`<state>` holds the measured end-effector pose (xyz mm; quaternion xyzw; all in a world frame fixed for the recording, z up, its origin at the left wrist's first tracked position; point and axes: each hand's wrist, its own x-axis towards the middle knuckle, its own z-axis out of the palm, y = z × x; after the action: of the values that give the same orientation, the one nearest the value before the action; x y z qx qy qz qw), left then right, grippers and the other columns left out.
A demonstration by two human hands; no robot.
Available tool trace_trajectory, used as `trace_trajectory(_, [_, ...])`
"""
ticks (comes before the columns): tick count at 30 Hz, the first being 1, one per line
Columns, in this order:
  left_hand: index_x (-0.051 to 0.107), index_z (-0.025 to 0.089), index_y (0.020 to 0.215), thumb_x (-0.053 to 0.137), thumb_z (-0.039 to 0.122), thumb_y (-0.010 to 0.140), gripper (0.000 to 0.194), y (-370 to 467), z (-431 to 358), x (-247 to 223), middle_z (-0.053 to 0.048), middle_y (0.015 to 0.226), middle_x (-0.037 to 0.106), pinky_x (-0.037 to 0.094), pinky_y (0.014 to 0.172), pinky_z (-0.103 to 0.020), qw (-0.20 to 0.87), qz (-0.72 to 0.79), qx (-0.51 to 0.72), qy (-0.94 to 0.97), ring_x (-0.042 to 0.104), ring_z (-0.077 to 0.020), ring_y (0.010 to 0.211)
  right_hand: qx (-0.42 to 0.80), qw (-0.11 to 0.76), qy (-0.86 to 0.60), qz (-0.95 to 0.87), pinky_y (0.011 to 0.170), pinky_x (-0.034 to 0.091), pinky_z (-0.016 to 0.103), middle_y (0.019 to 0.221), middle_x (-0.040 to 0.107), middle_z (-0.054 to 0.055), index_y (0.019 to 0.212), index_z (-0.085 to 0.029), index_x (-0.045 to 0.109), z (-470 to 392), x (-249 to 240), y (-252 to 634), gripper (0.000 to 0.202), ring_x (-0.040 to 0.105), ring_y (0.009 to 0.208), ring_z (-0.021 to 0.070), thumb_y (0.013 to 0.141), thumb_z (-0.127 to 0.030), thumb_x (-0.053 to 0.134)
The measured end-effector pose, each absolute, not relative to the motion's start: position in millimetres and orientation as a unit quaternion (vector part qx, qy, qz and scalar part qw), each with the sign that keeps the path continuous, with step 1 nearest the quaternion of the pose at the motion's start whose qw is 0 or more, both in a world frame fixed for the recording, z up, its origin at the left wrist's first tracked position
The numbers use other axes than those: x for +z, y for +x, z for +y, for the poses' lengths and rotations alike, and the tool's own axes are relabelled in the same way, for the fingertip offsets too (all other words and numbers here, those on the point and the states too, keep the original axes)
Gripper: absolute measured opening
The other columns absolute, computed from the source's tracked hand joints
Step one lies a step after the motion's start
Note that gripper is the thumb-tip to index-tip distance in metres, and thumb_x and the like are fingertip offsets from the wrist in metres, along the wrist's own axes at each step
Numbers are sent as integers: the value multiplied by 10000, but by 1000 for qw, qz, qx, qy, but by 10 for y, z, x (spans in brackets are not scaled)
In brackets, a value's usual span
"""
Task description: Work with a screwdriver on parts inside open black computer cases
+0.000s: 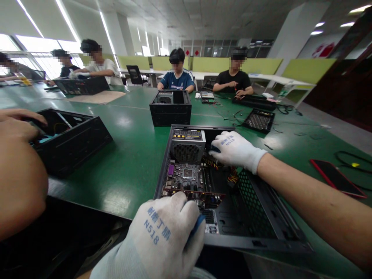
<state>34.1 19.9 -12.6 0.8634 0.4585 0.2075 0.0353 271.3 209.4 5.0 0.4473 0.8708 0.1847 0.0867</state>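
Observation:
An open black computer case (250, 242) lies in front of me, with a power supply (188, 149) at its far left corner and a motherboard (188, 174) below that. My left hand (162, 228), in a white glove with a blue palm, is curled at the case's near left edge, beside an expansion card (203, 195); whatever its fingers hold is hidden. My right hand (232, 149), also gloved, reaches into the far part of the case beside the power supply, near bundled cables (232, 176). Its fingers are bent together and their tips are hard to make out.
Another case (72, 143) stands at the left, with a person's bare arm (20, 174) over it. A further case (171, 112) is straight ahead. At the right lie a black front panel (258, 120), loose cables and a red-edged tray (334, 176). Several people sit across the green table (124, 135).

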Motion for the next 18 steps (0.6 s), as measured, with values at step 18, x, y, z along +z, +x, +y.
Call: trace_trajectory(18, [613,175,1173,472,277,1034,222,607,1060,197,-121,1186,588,549,946,-408,54,486,-14,872,669,-252,1064,11,-214,447,868,983,464,404,1071,725,127,1052,-159,751,1707,-7,3104,393,621,1048,282,983,-496,561])
